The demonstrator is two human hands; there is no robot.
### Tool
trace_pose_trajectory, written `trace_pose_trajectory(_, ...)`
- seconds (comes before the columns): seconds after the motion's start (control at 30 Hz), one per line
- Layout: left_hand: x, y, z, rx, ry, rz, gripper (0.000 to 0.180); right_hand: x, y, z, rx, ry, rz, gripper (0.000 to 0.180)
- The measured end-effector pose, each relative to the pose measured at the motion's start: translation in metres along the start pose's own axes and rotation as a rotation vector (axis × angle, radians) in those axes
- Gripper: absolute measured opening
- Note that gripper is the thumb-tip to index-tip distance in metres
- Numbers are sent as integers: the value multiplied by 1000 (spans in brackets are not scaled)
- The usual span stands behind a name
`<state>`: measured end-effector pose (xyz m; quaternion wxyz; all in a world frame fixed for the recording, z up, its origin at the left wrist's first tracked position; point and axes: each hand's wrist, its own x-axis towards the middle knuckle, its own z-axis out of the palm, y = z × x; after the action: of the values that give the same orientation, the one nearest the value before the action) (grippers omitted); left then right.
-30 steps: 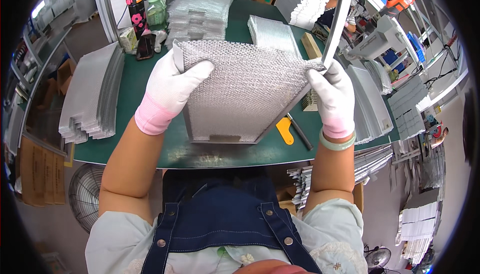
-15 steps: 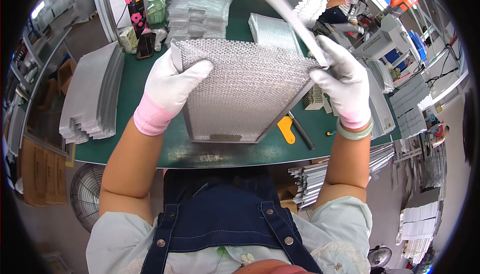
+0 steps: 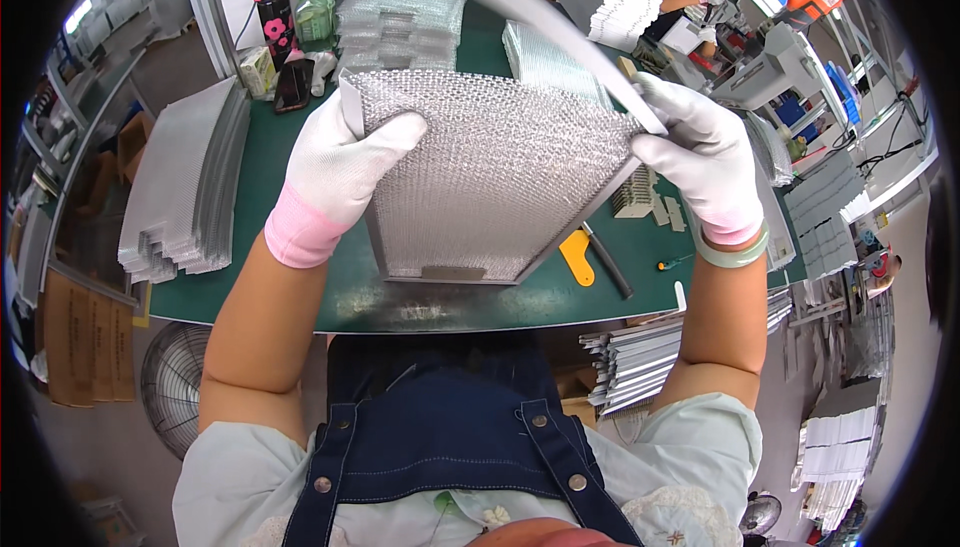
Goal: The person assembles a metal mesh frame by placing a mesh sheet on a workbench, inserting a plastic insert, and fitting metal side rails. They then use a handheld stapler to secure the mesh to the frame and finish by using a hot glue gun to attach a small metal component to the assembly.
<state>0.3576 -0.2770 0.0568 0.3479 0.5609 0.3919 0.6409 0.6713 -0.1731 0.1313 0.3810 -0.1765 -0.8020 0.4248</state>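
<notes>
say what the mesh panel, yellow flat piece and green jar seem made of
Mesh panel: likely metal, silvery with glinting strands. Yellow flat piece: probably plastic, smooth and evenly coloured. Green jar: glossy plastic or glass; it is see-through, but which is unclear.

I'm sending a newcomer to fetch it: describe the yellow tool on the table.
At the green table, the left hand holds a mesh panel. Just right of the panel's lower part lies the yellow tool. Its flat, bright yellow shape sets it apart from the slim dark tool alongside.
</notes>
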Motion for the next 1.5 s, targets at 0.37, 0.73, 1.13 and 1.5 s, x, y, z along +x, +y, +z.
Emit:
trace_pose_trajectory(0.37,-10,26,11,5,-2,37,27,16,-27,26,-509,-24,-208,60)
trace_pose_trajectory(0.73,-62,-61,38,-159,-93,-247,33,-38,67,21,39,-242,350,47)
trace_pose_trajectory(1.13,-47,-78,48,-92,-123,-282,40,-29,87,4,50,-248,461,46)
trace_pose_trajectory(1.5,-35,-94,49,-185,-42,-267,45,-36,83,21,-230,-208,378,48)
